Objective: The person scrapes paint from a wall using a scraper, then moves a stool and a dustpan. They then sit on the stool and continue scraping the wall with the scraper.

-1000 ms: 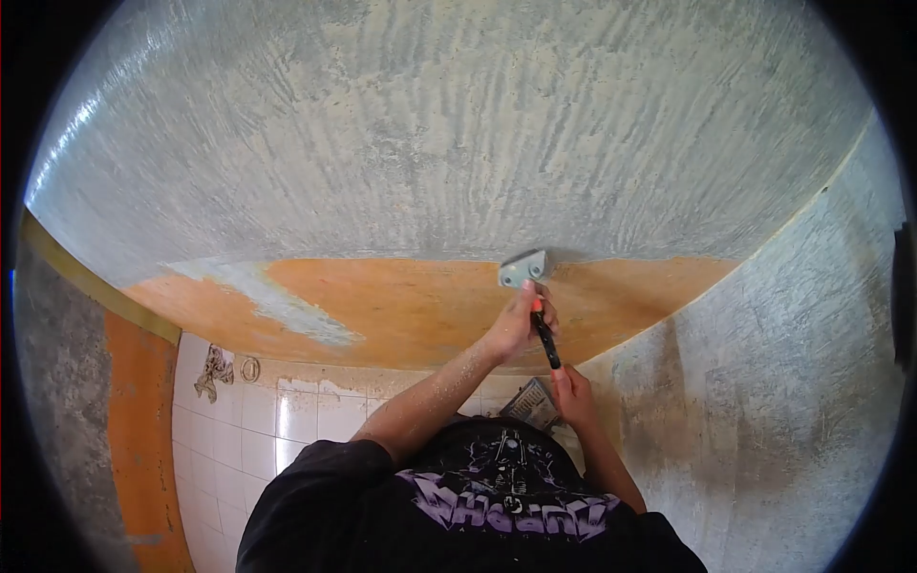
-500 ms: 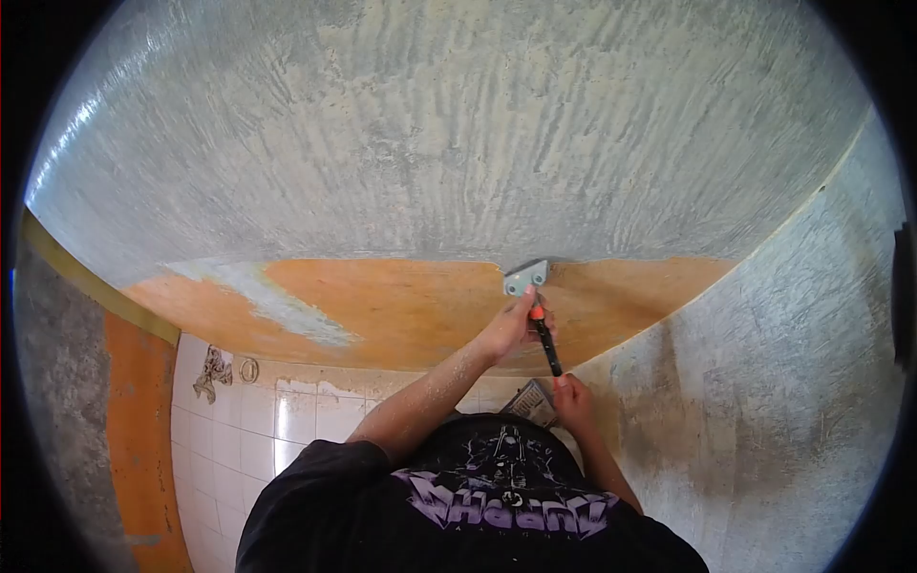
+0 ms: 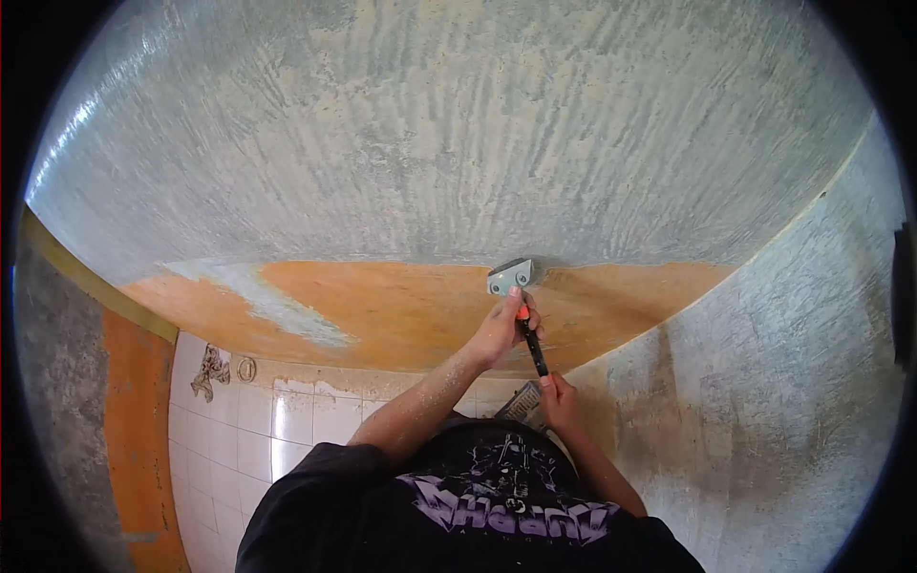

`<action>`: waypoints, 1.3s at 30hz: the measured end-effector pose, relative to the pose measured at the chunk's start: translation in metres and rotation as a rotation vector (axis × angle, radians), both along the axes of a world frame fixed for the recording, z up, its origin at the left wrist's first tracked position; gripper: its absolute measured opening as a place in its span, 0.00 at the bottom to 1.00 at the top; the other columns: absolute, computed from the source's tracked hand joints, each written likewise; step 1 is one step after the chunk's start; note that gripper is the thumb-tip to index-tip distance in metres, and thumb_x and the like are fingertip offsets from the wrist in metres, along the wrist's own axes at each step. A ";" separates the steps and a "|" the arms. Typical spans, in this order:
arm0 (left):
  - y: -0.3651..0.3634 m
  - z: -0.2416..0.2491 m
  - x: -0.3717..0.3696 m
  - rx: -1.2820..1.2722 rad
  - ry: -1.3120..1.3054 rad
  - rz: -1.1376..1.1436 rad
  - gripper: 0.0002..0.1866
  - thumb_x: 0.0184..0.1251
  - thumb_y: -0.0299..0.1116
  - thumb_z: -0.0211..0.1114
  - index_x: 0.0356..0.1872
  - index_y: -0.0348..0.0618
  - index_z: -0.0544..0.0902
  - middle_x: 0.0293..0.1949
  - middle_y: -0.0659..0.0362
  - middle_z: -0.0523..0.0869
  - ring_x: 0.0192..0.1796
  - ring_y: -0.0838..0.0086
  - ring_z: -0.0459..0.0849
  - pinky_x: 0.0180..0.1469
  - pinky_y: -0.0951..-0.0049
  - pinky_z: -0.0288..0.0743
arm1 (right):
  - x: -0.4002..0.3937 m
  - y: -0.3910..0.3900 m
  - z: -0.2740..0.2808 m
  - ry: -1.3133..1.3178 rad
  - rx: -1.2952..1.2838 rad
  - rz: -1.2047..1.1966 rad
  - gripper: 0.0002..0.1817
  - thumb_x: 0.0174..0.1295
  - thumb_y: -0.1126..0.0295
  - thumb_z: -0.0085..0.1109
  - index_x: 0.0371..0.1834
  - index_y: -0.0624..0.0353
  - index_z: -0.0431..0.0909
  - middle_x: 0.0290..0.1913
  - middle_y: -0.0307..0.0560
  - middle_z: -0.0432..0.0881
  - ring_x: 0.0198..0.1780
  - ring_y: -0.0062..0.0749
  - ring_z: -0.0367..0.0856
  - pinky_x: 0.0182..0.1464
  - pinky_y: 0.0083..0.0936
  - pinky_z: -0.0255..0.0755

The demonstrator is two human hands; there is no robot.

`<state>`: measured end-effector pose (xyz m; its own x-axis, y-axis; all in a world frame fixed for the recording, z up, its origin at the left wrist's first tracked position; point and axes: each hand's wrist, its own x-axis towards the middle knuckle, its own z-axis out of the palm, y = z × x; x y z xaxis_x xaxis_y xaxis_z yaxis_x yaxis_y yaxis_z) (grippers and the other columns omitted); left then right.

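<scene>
A scraper with a grey metal head (image 3: 508,277) and a black handle (image 3: 531,351) with an orange collar presses against the surface where bare grey plaster meets orange paint (image 3: 401,306). My left hand (image 3: 499,331) grips the handle just under the head, arm dusted with powder. My right hand (image 3: 557,398) holds the handle's lower end. A flat grey ribbed object (image 3: 523,402) shows right beside my right hand; I cannot tell whether that hand holds it.
Scraped grey plaster (image 3: 449,134) fills the upper view and the right wall (image 3: 764,382). White tiles (image 3: 239,430) with a small round fitting (image 3: 246,370) lie at lower left. An orange strip (image 3: 134,430) runs down the left. My black printed shirt (image 3: 478,506) fills the bottom.
The scraper head has slid a little to the left along the paint edge, after dipping slightly, and both hands have followed it leftward.
</scene>
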<state>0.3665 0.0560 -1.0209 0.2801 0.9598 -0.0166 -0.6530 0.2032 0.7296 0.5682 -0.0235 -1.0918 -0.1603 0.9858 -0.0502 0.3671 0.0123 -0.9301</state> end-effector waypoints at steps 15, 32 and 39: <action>-0.003 -0.001 0.009 -0.092 -0.061 -0.026 0.26 0.81 0.60 0.37 0.44 0.47 0.70 0.31 0.59 0.73 0.38 0.64 0.79 0.52 0.56 0.75 | 0.009 -0.001 0.024 -0.053 -0.058 -0.031 0.19 0.73 0.58 0.53 0.30 0.63 0.73 0.18 0.49 0.68 0.22 0.29 0.68 0.27 0.32 0.65; -0.007 0.010 0.007 -0.099 -0.071 -0.022 0.26 0.81 0.60 0.37 0.44 0.47 0.69 0.31 0.61 0.72 0.38 0.66 0.77 0.52 0.58 0.74 | 0.006 -0.005 0.033 -0.092 0.013 -0.084 0.23 0.72 0.53 0.54 0.28 0.63 0.72 0.18 0.55 0.70 0.21 0.39 0.69 0.28 0.35 0.65; -0.003 0.012 -0.008 -0.022 -0.075 -0.023 0.26 0.81 0.60 0.37 0.45 0.46 0.69 0.31 0.61 0.72 0.39 0.66 0.77 0.52 0.57 0.74 | -0.004 -0.007 0.043 -0.164 0.045 -0.059 0.21 0.73 0.57 0.54 0.27 0.62 0.72 0.17 0.41 0.66 0.23 0.22 0.65 0.27 0.28 0.62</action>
